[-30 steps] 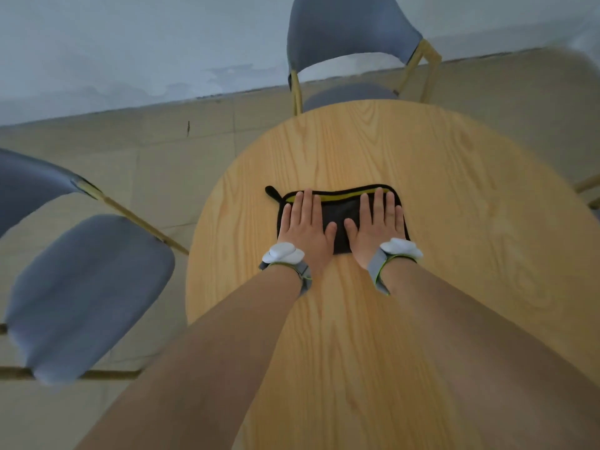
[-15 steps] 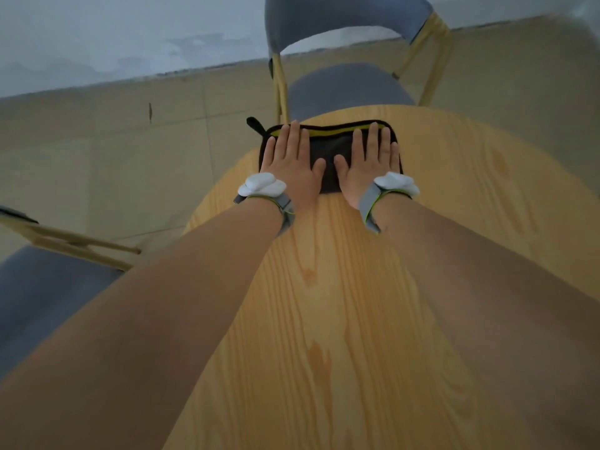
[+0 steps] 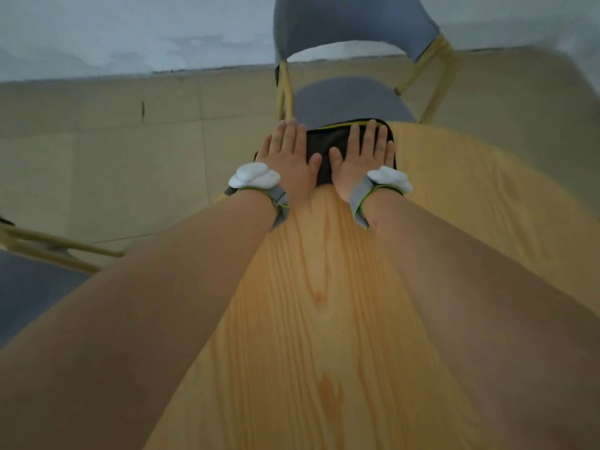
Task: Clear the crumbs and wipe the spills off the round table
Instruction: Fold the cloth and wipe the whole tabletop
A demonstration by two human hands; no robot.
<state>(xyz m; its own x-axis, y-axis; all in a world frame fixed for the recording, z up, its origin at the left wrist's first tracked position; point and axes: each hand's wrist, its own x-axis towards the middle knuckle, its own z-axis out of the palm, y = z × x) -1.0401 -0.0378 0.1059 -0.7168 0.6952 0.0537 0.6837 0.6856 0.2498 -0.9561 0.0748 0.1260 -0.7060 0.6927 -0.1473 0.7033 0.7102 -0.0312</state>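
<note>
With flat, extended fingers, left hand (image 3: 290, 164) and right hand (image 3: 360, 157) press the cloth (image 3: 328, 141) at the counter's (image 3: 324, 287) 12 o'clock edge; overshoot would likely drop it.

Light yellow-orange wood-grain tabletop (image 3: 324, 319); black cleaning cloth (image 3: 328, 144) edged in yellow-green; grey-blue chair (image 3: 350, 30) with a yellow frame; grey wrist straps (image 3: 279, 203) carrying white trackers; beige tiled floor (image 3: 113, 164)

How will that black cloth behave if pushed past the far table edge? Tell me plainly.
The black cloth lies flat under both palms, left hand and right hand, so it is probably soft and floppy. It sits at the round table edge; pushed further, it would likely droop over and slide off. It looks light.
</note>
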